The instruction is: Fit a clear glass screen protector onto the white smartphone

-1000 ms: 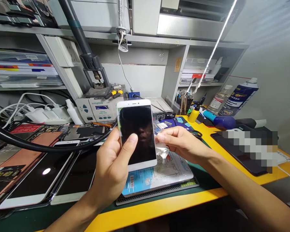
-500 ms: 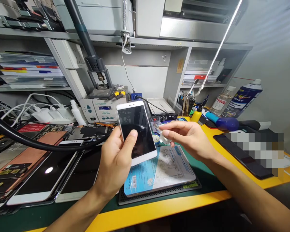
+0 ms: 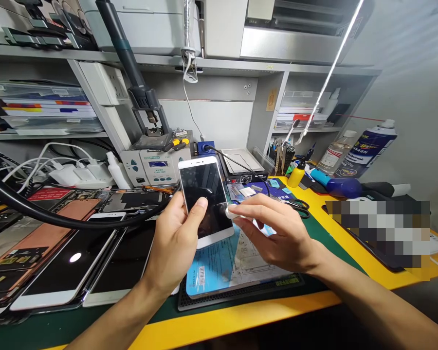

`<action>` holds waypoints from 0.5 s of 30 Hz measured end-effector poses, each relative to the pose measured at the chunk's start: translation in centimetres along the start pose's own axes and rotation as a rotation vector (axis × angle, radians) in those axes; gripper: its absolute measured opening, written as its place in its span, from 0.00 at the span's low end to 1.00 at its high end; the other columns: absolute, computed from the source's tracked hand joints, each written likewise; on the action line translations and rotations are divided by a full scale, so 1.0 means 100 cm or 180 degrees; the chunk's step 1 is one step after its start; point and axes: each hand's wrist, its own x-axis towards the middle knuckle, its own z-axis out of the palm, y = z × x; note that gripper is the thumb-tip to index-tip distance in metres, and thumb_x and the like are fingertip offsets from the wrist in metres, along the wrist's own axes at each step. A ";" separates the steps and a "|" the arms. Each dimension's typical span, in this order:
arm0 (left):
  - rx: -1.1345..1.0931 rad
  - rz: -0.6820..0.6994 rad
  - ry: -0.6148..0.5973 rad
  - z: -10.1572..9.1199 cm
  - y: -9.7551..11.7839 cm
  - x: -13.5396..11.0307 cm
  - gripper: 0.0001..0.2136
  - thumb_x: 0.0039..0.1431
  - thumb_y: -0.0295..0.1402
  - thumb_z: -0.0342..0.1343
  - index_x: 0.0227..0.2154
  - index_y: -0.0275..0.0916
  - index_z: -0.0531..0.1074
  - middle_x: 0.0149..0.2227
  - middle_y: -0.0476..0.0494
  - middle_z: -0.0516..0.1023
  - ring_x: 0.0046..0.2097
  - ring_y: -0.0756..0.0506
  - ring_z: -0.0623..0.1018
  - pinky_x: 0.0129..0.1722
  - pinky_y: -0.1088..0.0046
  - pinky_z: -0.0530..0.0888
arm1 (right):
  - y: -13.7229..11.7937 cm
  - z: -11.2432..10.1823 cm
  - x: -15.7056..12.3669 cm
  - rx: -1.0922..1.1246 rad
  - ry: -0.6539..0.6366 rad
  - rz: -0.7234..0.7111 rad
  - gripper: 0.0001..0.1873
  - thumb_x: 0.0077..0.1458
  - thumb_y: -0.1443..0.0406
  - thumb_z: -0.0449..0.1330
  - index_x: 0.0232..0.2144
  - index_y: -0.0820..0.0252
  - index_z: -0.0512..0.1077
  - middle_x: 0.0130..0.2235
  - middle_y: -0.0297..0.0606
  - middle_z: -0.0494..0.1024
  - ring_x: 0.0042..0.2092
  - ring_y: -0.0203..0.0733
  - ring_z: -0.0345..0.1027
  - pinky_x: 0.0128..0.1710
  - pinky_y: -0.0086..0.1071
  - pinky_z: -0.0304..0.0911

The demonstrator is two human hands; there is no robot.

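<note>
My left hand grips a white smartphone from its left side, thumb lying across the dark screen. The phone is tilted up, screen toward me, with smudges on the upper part of the glass. In the fingertips of my right hand is a small white wad of tissue, at the right edge of the phone's lower screen; whether it presses on the glass I cannot tell. Below both hands lies a flat blue and white box on a black perforated pad.
Several phones, one a white phone, lie at left beneath a thick black hose. A soldering station stands behind. Scissors, a yellow bottle and a spray can are at right. A dark phone lies on the yellow edge.
My right hand has moved left, bringing the tissue to the phone's right edge and uncovering the scissors behind. The phone, still in my left hand, sits slightly lower.
</note>
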 end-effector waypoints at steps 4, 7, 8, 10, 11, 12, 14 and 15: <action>-0.0095 -0.0070 -0.0057 0.001 0.001 -0.001 0.19 0.61 0.45 0.61 0.50 0.39 0.74 0.43 0.42 0.83 0.46 0.39 0.80 0.48 0.63 0.74 | -0.003 0.001 0.000 0.0099 -0.0317 0.0213 0.12 0.61 0.73 0.60 0.47 0.62 0.75 0.37 0.41 0.77 0.36 0.36 0.71 0.35 0.30 0.70; -0.0159 -0.0112 -0.0101 0.002 0.002 -0.002 0.18 0.61 0.45 0.61 0.49 0.39 0.75 0.44 0.42 0.83 0.46 0.39 0.80 0.49 0.63 0.73 | 0.000 0.001 -0.002 0.0080 -0.0468 0.0335 0.10 0.63 0.71 0.60 0.45 0.60 0.78 0.34 0.38 0.73 0.34 0.35 0.67 0.32 0.29 0.67; -0.0179 -0.0120 -0.0100 0.002 0.002 -0.002 0.19 0.61 0.45 0.61 0.49 0.39 0.75 0.44 0.42 0.83 0.46 0.39 0.80 0.49 0.62 0.73 | 0.002 0.001 -0.003 0.0088 -0.0488 0.0347 0.10 0.63 0.70 0.61 0.45 0.60 0.78 0.34 0.38 0.72 0.33 0.35 0.66 0.32 0.29 0.66; -0.0207 -0.0134 -0.0083 0.002 0.001 -0.001 0.20 0.60 0.46 0.62 0.49 0.39 0.75 0.44 0.41 0.83 0.46 0.38 0.80 0.50 0.61 0.74 | 0.005 0.001 -0.004 0.0129 -0.0524 0.0353 0.10 0.63 0.68 0.62 0.45 0.59 0.79 0.34 0.37 0.72 0.33 0.34 0.65 0.32 0.29 0.65; -0.0215 -0.0138 -0.0075 0.002 0.001 -0.001 0.20 0.59 0.46 0.62 0.49 0.38 0.75 0.44 0.41 0.83 0.47 0.38 0.80 0.50 0.61 0.74 | 0.006 0.000 -0.005 0.0150 -0.0534 0.0352 0.10 0.63 0.68 0.62 0.46 0.59 0.79 0.34 0.37 0.71 0.33 0.34 0.65 0.32 0.29 0.65; -0.0224 -0.0140 -0.0074 0.002 0.001 -0.001 0.21 0.59 0.46 0.62 0.49 0.38 0.75 0.44 0.41 0.83 0.47 0.38 0.80 0.50 0.61 0.74 | 0.007 0.000 -0.005 0.0177 -0.0550 0.0361 0.10 0.62 0.68 0.63 0.46 0.59 0.80 0.33 0.36 0.71 0.33 0.34 0.64 0.32 0.29 0.65; -0.0265 -0.0154 -0.0115 0.002 0.002 0.000 0.22 0.59 0.47 0.62 0.50 0.38 0.74 0.44 0.40 0.83 0.47 0.38 0.80 0.50 0.60 0.74 | 0.008 -0.001 -0.003 0.0274 -0.0562 0.0406 0.10 0.62 0.68 0.63 0.45 0.60 0.80 0.33 0.36 0.70 0.32 0.33 0.64 0.32 0.28 0.64; -0.0303 -0.0168 -0.0158 0.002 0.002 -0.001 0.22 0.59 0.47 0.63 0.51 0.38 0.74 0.44 0.40 0.83 0.47 0.38 0.80 0.50 0.60 0.74 | 0.008 -0.002 -0.003 0.0337 -0.0536 0.0449 0.10 0.62 0.69 0.63 0.45 0.60 0.81 0.33 0.35 0.69 0.32 0.33 0.63 0.32 0.28 0.64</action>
